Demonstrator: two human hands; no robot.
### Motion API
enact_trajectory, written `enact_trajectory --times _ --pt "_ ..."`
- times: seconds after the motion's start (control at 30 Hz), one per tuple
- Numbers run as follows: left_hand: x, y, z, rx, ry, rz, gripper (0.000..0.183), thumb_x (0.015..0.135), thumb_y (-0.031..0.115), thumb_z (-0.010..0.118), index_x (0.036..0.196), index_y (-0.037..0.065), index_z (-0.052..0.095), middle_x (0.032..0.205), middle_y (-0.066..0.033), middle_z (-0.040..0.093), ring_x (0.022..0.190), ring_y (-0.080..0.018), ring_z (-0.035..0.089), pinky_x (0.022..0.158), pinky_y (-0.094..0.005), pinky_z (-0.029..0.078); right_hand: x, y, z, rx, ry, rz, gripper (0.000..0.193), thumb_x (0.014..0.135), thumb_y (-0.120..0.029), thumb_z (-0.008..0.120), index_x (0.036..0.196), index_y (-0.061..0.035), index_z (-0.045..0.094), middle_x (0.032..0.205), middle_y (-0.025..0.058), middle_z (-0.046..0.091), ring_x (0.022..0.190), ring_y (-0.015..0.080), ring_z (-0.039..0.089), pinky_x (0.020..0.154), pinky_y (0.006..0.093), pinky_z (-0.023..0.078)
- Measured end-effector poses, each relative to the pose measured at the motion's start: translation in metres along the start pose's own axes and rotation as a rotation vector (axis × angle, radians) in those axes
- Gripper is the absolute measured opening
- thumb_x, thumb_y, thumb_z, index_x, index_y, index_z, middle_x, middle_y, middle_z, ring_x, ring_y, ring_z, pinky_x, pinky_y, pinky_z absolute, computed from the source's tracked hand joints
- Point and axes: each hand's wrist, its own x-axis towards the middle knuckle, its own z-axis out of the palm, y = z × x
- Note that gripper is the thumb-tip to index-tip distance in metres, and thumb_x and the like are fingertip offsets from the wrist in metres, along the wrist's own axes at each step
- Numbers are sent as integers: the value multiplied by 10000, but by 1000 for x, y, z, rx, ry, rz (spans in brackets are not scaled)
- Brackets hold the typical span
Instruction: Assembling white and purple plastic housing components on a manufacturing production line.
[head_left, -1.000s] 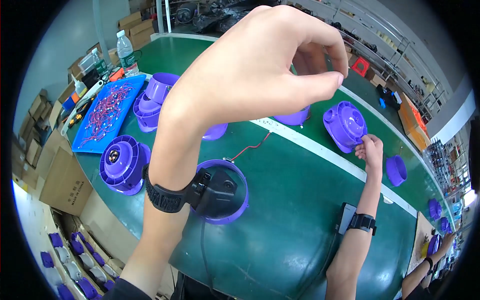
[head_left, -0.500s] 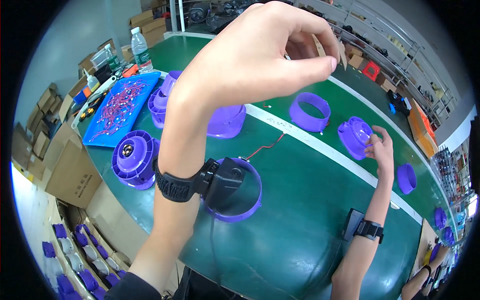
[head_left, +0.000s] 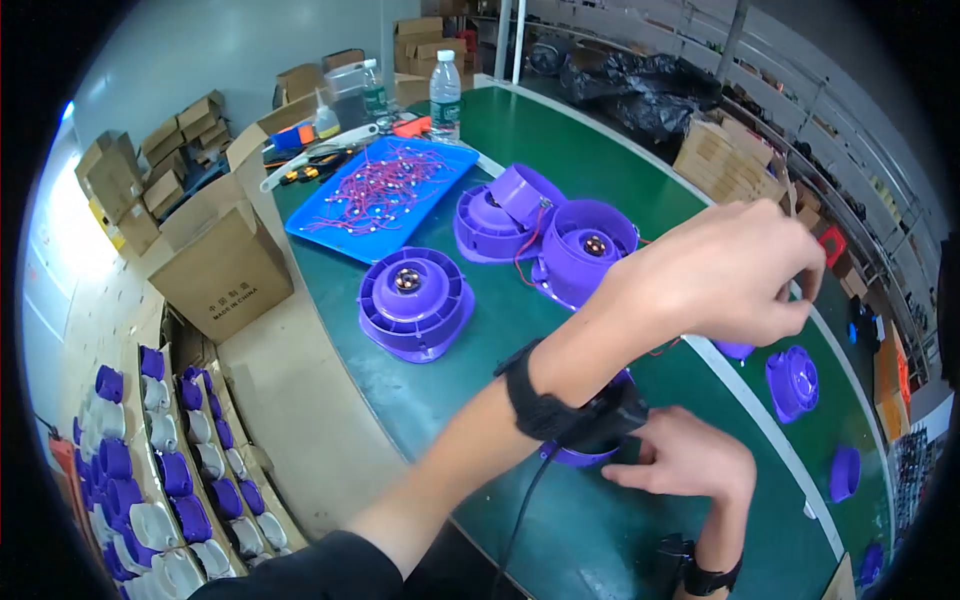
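My left hand is raised over the bench, its thumb and fingers curled toward each other. What they hold, if anything, is hidden. Beneath its wrist, a purple plastic ring rests on the bench, largely covered by the forearm and a strapped-on black device. My right hand lies low at the ring's right side, thumb stretched out and apart from the fingers; whether it touches the ring I cannot tell. A short red wire shows just under my left hand. Another purple ring is mostly hidden behind that hand.
Left stand purple ribbed housings and a blue tray of red wires. Behind are water bottles and hand tools. Rightward lie a purple housing and ring. Cartons stand on the floor.
The view has swung left. My right hand has left the purple housing on the right and come to the ring in front of me. My left hand stays raised, turned more downward.
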Motion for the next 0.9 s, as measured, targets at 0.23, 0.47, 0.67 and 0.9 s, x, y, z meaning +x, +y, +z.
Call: enact_trajectory --times 0.23,0.47,0.67,0.9 --pt "-89 8 -46 72 -650 -144 378 893 217 666 1197 -2 614 1096 -211 683 1025 -368 662 885 -430 526 -4 16 21 -43 147 -117 272 866 -223 695 1033 -11 731 777 152 698 733 308 682 688 391 532" --pt "-222 -41 -150 597 -389 -872 1114 757 550 791 1575 47 224 1526 -261 397 1433 -392 378 1192 -426 316 -91 5 -40 268 269 -23 178 860 -120 709 988 1 735 753 131 712 685 198 695 616 316 513" --pt "-239 -31 -113 377 -418 -724 1116 697 453 878 1541 27 286 1459 -237 428 1367 -384 433 1161 -430 350 -148 28 -46 383 506 82 198 868 -100 725 1031 10 741 763 88 715 687 98 640 617 291 493" --pt "-168 23 10 289 -597 -542 1054 683 559 867 1477 45 401 1431 -227 435 1298 -386 511 1085 -441 448 -161 35 -46 165 615 151 222 825 -75 717 1033 -3 747 766 141 707 661 189 636 634 336 491"
